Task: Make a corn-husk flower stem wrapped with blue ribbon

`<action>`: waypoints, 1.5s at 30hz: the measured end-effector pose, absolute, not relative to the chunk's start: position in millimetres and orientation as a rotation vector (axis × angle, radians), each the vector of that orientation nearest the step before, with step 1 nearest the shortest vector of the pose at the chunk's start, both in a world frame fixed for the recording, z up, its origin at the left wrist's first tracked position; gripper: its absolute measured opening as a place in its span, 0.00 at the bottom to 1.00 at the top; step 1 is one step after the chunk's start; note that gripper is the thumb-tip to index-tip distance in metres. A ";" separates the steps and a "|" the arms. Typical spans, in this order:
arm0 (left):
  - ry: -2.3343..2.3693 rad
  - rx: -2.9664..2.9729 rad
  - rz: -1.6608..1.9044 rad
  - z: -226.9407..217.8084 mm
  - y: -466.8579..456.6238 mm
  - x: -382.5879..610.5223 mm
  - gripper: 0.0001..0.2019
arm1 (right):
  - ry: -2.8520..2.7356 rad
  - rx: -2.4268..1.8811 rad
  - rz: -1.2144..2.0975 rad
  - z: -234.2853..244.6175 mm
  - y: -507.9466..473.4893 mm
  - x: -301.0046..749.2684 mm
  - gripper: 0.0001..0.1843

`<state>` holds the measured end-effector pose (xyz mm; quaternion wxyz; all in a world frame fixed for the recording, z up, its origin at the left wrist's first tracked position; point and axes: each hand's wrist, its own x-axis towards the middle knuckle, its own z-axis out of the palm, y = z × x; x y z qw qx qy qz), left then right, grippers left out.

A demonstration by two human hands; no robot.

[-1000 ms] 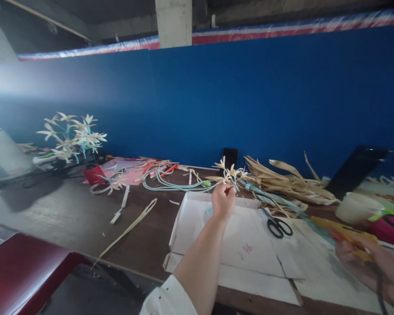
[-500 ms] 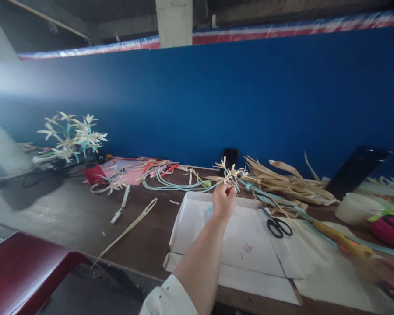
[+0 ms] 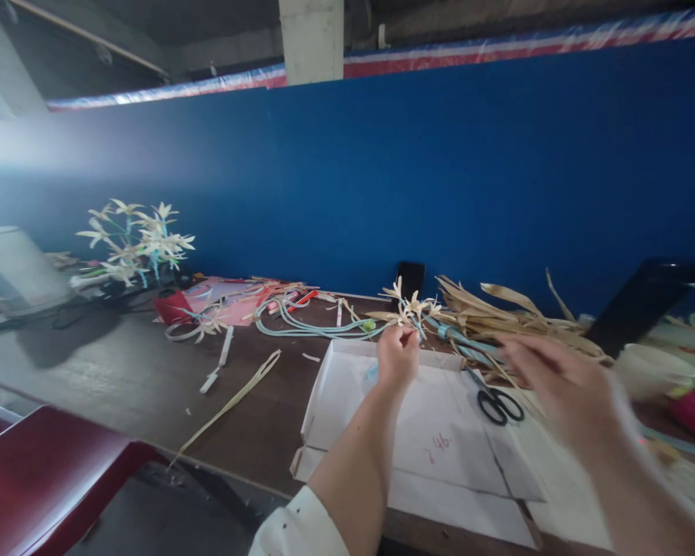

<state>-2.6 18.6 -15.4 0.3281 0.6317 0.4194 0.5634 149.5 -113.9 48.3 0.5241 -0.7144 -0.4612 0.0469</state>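
Observation:
My left hand (image 3: 398, 357) is closed, pinching a small bunch of pale straw-coloured artificial flowers (image 3: 408, 305) near the far edge of a shallow white cardboard box (image 3: 405, 432). My right hand (image 3: 556, 378) is in the air over the right side, smeared by motion, with its fingers pointing left; whether anything is between them I cannot tell. Black-handled scissors (image 3: 500, 405) lie on the box's right edge, between both hands. Behind my right forearm shows part of a blurred yellow tool, probably a glue gun (image 3: 666, 452), with a red light.
Dried husks (image 3: 498, 309) and light blue strips (image 3: 463, 340) lie at the back right. A phone (image 3: 411, 279) leans on the blue partition (image 3: 324, 193). At the left stand a flower arrangement (image 3: 144, 235) and a white container (image 3: 20, 266). A red chair (image 3: 58, 479) is at the table's front.
My right hand has come up and left from the lower right, where it was at the yellow tool. That tool now lies at the right, apart from the fingers. My left hand stays on the flowers.

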 end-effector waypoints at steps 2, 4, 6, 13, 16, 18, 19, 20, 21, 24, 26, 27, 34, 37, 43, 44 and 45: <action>1.118 1.664 1.472 -15.1 19.2 -3.1 0.06 | -1.271 -1.676 0.284 40.0 -78.1 125.9 0.24; 1.129 1.670 1.473 -14.8 19.8 -3.3 0.06 | -1.341 -1.656 0.322 27.3 -50.2 111.3 0.23; 1.129 1.676 1.475 -15.1 20.5 -2.9 0.05 | -1.390 -1.614 0.384 14.4 -32.6 104.4 0.22; 1.104 1.747 1.503 -20.5 21.6 -0.8 0.05 | -1.346 -1.646 0.340 1.1 -28.7 96.3 0.20; 1.092 1.766 1.517 -22.0 20.9 -0.6 0.05 | -1.293 -1.628 0.334 -1.8 -30.0 95.4 0.21; 1.088 1.771 1.513 -22.5 20.2 -0.4 0.06 | -1.270 -1.577 0.359 -6.8 -28.5 96.8 0.21; 1.083 1.776 1.509 -22.7 19.8 -0.4 0.06 | -1.258 -1.555 0.374 -9.5 -27.4 97.9 0.22; 1.076 1.784 1.508 -23.0 19.5 -0.3 0.06 | -1.248 -1.542 0.384 -11.9 -26.4 99.0 0.22; 1.068 1.796 1.508 -23.3 19.2 -0.3 0.06 | -1.238 -1.539 0.385 -13.9 -25.6 100.0 0.22; 1.050 1.832 1.519 -24.5 18.9 -0.2 0.06 | -1.226 -1.563 0.361 -16.9 -24.2 101.7 0.22; 1.050 1.852 1.523 -25.1 19.3 -0.3 0.06 | -1.222 -1.574 0.355 -18.0 -23.6 102.2 0.21; 1.046 1.862 1.521 -25.1 19.5 -0.4 0.06 | -1.217 -1.573 0.357 -18.9 -23.2 102.4 0.21; 0.984 1.934 1.520 -22.0 16.1 -1.5 0.06 | -1.136 -1.517 0.429 -28.8 -19.5 105.6 0.20; 0.968 1.961 1.512 -20.3 13.5 -1.8 0.07 | -1.116 -1.522 0.443 -29.6 -19.7 106.1 0.20; 0.952 1.920 1.512 -19.8 14.4 -2.0 0.06 | -1.082 -1.518 0.480 -23.8 -24.3 102.9 0.19; 0.955 1.900 1.506 -20.0 15.0 -1.9 0.06 | -1.083 -1.525 0.477 -22.7 -25.0 102.4 0.19; 0.957 1.881 1.499 -20.1 15.5 -1.8 0.06 | -1.086 -1.534 0.471 -21.9 -25.6 102.0 0.19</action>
